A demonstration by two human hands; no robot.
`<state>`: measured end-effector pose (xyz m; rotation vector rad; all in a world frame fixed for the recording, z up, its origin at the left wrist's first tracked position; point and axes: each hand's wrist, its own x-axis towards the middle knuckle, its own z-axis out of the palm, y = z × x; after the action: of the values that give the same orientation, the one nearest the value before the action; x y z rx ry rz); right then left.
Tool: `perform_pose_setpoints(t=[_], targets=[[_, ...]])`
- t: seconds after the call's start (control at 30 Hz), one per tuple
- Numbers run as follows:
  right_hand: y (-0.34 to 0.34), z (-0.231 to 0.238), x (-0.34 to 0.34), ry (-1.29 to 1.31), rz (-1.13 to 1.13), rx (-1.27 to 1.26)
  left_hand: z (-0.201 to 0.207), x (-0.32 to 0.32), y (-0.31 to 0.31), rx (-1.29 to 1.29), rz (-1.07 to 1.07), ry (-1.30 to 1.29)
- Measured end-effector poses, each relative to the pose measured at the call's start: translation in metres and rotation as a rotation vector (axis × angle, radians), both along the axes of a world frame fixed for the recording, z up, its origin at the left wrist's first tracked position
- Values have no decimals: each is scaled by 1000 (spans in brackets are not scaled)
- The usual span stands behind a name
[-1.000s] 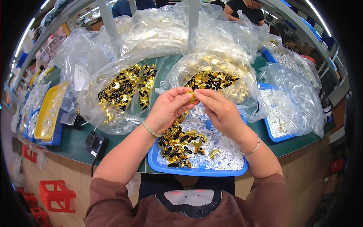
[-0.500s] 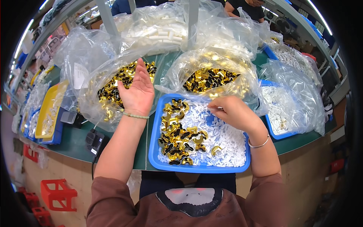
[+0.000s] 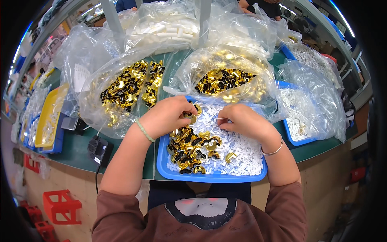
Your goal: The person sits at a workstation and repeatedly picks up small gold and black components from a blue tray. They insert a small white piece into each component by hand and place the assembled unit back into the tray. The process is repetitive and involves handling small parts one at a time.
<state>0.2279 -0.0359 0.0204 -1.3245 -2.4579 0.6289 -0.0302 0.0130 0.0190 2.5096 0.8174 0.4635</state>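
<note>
A blue tray (image 3: 161,169) lies in front of me, with gold and black curved parts (image 3: 189,141) heaped on its left and small white plastic pieces (image 3: 248,157) spread over its right. Over the tray's far left corner, my left hand (image 3: 167,115) is closed, thumb and fingers pinching a gold curved part (image 3: 192,118). My right hand (image 3: 246,121) hovers above the white pieces, its fingertips pinched around a small white piece (image 3: 220,118). The two hands are a short way apart, fingertips facing each other.
Clear bags of gold parts lie open beyond the tray, a left bag (image 3: 125,86) and a right bag (image 3: 225,80). Behind them is a bag of white tubes (image 3: 173,32). A yellow tray (image 3: 48,121) sits left, near a black adapter (image 3: 98,149). Another blue tray (image 3: 296,139) stands right.
My left hand has come from over the left bag, palm up and fingers spread, down to the tray, and now pinches a gold part. My right hand has shifted slightly left and down.
</note>
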Motion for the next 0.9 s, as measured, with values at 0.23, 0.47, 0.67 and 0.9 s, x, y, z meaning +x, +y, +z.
perform_pose_setpoints(t=[0.23, 0.47, 0.67, 0.9], targets=[[1, -2, -3, -32, 95, 116, -10, 3, 0, 93, -71, -86], [-4, 4, -7, -112, 44, 53, 0, 15, -1, -487, 40, -299], [-5, 3, -2, 74, 3, 98, -9, 26, -1, -934, 38, -666], [-1, 12, -5, 407, -147, 47, -20, 32, -2, -1041, -5, -674]])
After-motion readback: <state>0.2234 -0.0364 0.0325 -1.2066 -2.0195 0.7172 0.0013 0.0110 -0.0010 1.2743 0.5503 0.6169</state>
